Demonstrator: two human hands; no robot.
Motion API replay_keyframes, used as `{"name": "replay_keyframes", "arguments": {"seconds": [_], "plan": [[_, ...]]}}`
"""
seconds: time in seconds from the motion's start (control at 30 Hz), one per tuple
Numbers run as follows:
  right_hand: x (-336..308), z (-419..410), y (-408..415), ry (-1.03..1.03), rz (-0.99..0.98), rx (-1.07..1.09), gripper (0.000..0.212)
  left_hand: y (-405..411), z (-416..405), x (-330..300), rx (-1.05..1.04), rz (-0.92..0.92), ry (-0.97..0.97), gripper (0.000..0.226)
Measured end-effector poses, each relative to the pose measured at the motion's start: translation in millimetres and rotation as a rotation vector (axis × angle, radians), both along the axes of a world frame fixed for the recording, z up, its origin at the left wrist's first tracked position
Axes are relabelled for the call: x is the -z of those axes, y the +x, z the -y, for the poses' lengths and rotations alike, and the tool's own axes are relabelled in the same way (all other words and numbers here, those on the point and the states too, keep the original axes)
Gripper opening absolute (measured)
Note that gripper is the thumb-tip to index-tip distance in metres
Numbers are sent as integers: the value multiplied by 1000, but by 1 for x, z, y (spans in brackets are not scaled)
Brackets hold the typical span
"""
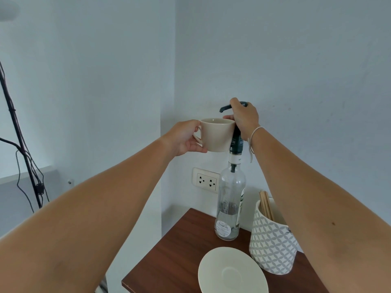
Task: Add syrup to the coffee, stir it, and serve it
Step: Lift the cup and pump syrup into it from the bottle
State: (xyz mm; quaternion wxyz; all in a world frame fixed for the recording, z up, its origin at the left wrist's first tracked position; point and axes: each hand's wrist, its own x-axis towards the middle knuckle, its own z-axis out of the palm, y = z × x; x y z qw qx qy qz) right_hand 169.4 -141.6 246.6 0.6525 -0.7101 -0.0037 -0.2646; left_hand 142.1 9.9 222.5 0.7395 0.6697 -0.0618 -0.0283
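My left hand (183,138) holds a cream coffee cup (216,134) by its handle, lifted high against the neck of a tall clear syrup bottle (231,199). The cup's rim sits just under the dark pump spout (224,108). My right hand (244,117) is wrapped over the pump head on top of the bottle. The bottle stands at the back of a small dark wooden table (173,256). I cannot see inside the cup. A cream saucer (232,271) lies bare at the table's front.
A patterned grey-and-white holder (273,246) with wooden stir sticks (266,205) stands right of the bottle. A double wall socket (206,180) is behind the bottle. A dark stand with cables (25,157) is at the far left.
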Motion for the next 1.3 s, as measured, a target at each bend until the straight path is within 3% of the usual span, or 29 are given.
{"name": "replay_keyframes", "arguments": {"seconds": [0.07,0.13,0.23,0.57,0.87,1.0,1.3], "plan": [[0,0,0,0,2,4,13,0,0,0,-3,-5,-7,10],[0,-1,0,1,4,8,12,3,0,1,-15,2,5,27],[1,0,0,2,9,4,12,2,0,0,-7,1,3,10],[2,-1,0,10,15,3,11,5,-1,0,1,13,-10,16],[3,-2,1,12,24,-7,29,4,-2,-1,9,15,-11,15],[4,-2,-1,18,33,-8,11,4,-1,0,4,6,-20,17],[5,0,1,-7,30,-18,15,3,0,-1,-7,1,-26,13]]}}
